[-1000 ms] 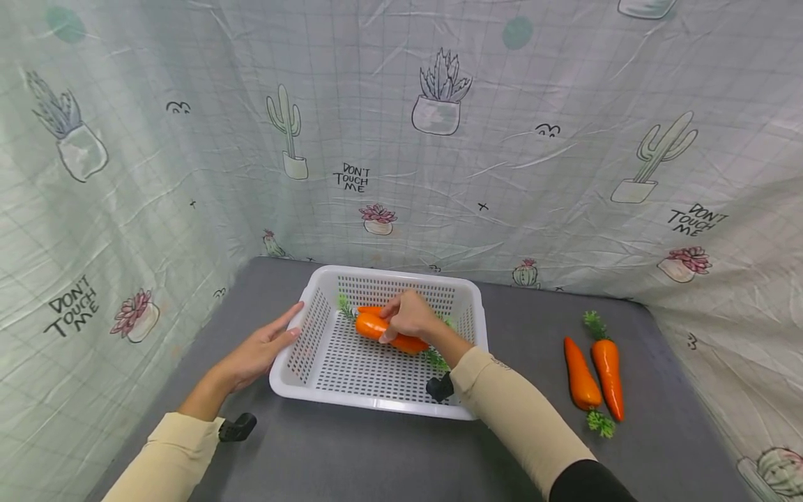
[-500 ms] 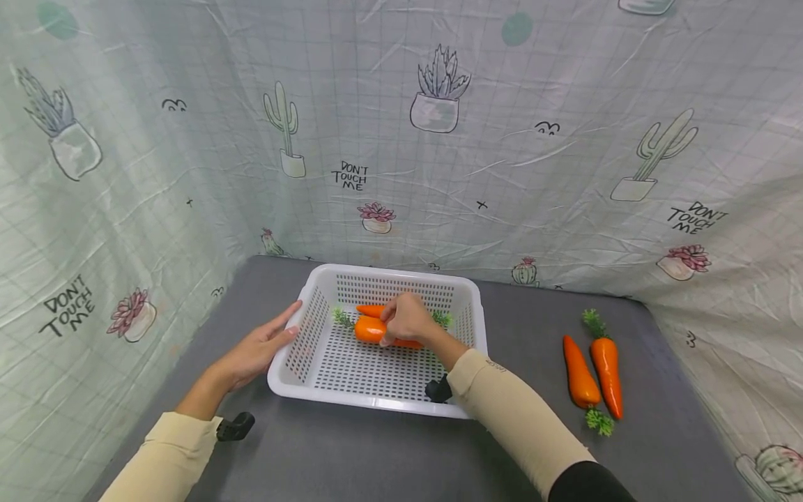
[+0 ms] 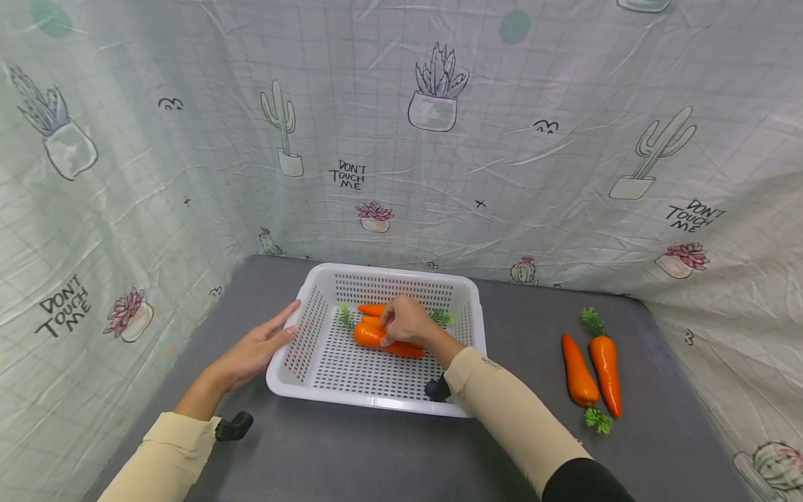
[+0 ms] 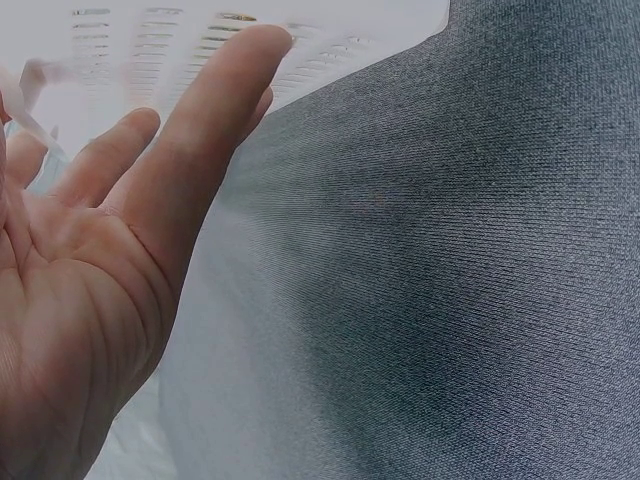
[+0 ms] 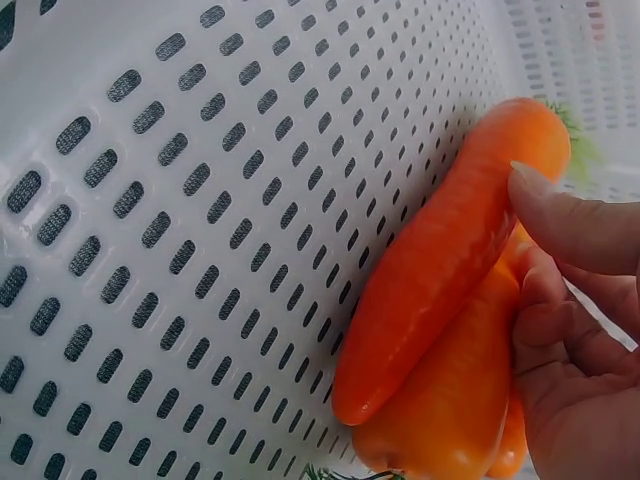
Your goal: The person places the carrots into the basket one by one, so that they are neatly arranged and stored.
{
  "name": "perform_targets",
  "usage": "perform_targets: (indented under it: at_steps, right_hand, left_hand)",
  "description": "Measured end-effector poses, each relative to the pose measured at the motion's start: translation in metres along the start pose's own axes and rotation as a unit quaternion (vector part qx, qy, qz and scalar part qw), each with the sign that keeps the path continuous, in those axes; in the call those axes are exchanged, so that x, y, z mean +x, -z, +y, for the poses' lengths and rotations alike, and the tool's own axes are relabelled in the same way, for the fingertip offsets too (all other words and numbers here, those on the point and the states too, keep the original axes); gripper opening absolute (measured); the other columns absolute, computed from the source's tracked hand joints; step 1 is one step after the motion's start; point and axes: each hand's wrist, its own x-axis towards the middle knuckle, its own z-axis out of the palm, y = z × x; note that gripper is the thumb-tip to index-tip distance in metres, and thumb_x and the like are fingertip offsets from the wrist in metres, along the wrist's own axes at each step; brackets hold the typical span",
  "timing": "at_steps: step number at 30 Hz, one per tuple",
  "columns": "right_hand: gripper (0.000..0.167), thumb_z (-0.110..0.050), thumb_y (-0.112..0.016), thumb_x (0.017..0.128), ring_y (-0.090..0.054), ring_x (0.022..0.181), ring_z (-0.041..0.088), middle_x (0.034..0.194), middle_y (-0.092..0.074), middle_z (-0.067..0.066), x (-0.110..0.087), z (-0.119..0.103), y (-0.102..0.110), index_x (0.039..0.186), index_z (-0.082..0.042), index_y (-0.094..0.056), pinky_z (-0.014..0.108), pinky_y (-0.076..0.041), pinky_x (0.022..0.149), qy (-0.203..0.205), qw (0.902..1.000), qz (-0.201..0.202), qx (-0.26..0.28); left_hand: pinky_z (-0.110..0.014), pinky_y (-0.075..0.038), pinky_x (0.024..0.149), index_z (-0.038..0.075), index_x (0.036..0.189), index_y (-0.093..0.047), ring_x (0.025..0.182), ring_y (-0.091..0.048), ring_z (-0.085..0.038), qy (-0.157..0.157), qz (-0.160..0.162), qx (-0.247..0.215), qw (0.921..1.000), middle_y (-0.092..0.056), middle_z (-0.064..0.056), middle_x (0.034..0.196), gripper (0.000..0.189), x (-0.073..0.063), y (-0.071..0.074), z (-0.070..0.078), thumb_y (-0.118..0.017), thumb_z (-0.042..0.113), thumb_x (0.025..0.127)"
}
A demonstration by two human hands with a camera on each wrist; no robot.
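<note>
Front carrot (image 5: pixel 440 265): on its side in the white basket (image 3: pixel 376 403), with a middle carrot (image 5: pixel 460 385) directly against it and a back carrot (image 3: pixel 370 309) on the far side. My right hand (image 3: pixel 408 322) is on the front carrot, nearly closed: thumb laid on its thick end, fingers curled in behind; I judge this a light pinch.

Change noted: half a second ago the front carrot covered more of what lies behind it. It now sits slightly nearer to me, and a strip of the middle carrot shows. I take this to mean that the carrots are being set side by side, with the placing not yet finished.

My left hand (image 3: pixel 251 353) is unchanged: fingers extended at the basket's left wall, no grip evident. On the table (image 3: pixel 351 460) to the right, one loose carrot (image 3: pixel 579 376) and a second loose carrot (image 3: pixel 605 369) lie close together, leaves at opposite ends.

Not verified: my fingertips' contact, hidden between the carrots; the back carrot's thick end, covered by my hand in the head view; which carrot owns the leaves (image 3: pixel 345 317) at left. The left wrist view cuts off part of my palm, and glare washes out the basket there.
</note>
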Motion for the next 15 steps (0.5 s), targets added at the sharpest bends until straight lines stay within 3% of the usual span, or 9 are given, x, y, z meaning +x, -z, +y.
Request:
perform_targets:
  at_steps: [5,15]
  right_hand:
    - [0.024,-0.001,-0.09,0.076,-0.059,0.102,0.025,0.122,-0.073,0.01,-0.0022,0.0022,0.0016,0.096,-0.009,-0.08,0.041,-0.056,0.098,-0.004,0.9998,-0.004,0.021]
    - [0.021,-0.005,-0.092,0.076,-0.061,0.085,0.022,0.106,-0.072,0.008,-0.0043,0.0015,0.0053,0.091,-0.01,-0.078,0.03,-0.056,0.076,0.002,0.9991,-0.005,0.043]
  left_hand:
    - [-0.052,-0.06,0.088,0.042,0.167,-0.006,0.131,-0.06,-0.042,0.006,0.005,0.006,1.0,-0.027,-0.026,0.169,0.068,0.0,-0.0014,0.0011,-0.045,0.041,0.112]
    - [-0.05,-0.059,0.09,0.042,0.167,-0.005,0.132,-0.06,-0.041,0.006,0.008,0.013,0.9999,-0.028,-0.026,0.169,0.069,0.0001,-0.0011,0.0003,-0.045,0.044,0.112]
